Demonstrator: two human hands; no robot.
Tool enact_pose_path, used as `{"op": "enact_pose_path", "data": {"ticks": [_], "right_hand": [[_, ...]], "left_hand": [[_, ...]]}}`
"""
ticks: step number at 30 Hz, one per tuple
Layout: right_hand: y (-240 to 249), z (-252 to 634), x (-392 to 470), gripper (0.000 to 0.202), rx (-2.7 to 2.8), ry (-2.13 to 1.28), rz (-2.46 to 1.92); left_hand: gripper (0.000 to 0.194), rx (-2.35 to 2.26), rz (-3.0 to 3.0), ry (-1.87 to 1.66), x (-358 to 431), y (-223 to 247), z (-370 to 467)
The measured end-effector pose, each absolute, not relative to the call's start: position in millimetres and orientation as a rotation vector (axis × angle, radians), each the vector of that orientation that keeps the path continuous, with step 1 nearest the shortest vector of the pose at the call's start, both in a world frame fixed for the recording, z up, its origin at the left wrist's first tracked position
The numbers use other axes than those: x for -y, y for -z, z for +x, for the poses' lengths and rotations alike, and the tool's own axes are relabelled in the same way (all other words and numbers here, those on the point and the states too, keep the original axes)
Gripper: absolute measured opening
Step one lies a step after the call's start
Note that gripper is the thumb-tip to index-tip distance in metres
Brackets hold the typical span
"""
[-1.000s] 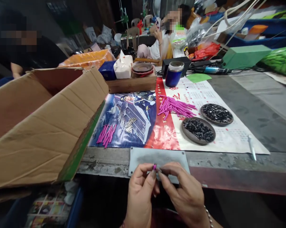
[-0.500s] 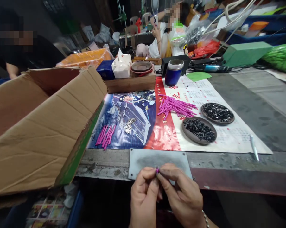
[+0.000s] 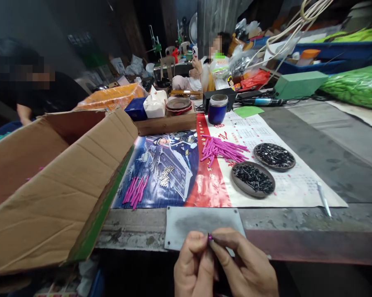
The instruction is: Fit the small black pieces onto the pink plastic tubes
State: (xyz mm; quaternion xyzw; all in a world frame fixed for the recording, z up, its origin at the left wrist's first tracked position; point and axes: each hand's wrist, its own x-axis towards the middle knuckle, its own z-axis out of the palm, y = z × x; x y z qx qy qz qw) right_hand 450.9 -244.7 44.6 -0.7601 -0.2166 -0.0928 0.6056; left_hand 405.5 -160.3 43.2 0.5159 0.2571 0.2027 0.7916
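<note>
My left hand (image 3: 193, 264) and my right hand (image 3: 244, 262) meet at the fingertips over the near edge of a grey metal plate (image 3: 186, 222). Between the right fingertips shows the end of a purple stick (image 3: 210, 237). The left thumb and forefinger are pinched at a tiny dark piece touching that end; its shape is too small to tell. Beyond lie a large pile of purple sticks (image 3: 224, 149), a smaller pile (image 3: 135, 192) and small silvery beads (image 3: 166, 175). Two round dishes (image 3: 253, 179) (image 3: 274, 156) hold black pieces.
An open cardboard box (image 3: 62, 185) stands at the left. A blue cup (image 3: 217, 109), a wooden box (image 3: 167, 123) with tissues and a green block (image 3: 300, 86) are at the back. A white pen-like tool (image 3: 324, 199) lies at the right. Two people sit beyond.
The camera view has shifted, so the table appears lower. Both hands remain together at the fingertips and appear slightly lower and further right. Some purple now shows inside the cardboard box.
</note>
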Motion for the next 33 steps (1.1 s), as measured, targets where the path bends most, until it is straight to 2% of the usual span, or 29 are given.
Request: {"op": "enact_pose_path", "data": {"ticks": [5,17,22,25,27,30,33], "right_hand": [[-36.4,454.2,243.6,0.009,0.529,0.276,-1.725],[-35.8,459.5,246.6,0.022,0.695,0.577,-1.837],[-33.9,459.4,245.9,0.023,0.671,0.488,-1.793],[-35.9,461.3,247.2,0.021,0.628,0.515,-1.791],[-37.2,463.7,248.3,0.025,0.642,0.544,-1.832],[-39.2,465.2,248.8,0.035,0.674,0.437,-1.822],[-41.4,461.9,247.2,0.034,0.688,0.294,-1.739]], "left_hand": [[0.032,-0.552,1.1,-0.456,162.4,-44.3,408.3],[0.026,-0.413,1.189,-0.481,170.7,-28.0,400.8],[0.028,-0.382,1.204,-0.447,170.8,-26.1,400.2],[0.031,-0.403,1.214,-0.427,173.3,-30.9,400.9],[0.032,-0.409,1.224,-0.386,173.9,-32.7,400.8],[0.032,-0.427,1.222,-0.34,172.0,-33.3,399.7],[0.029,-0.394,1.236,-0.389,168.2,-34.6,398.4]]}}
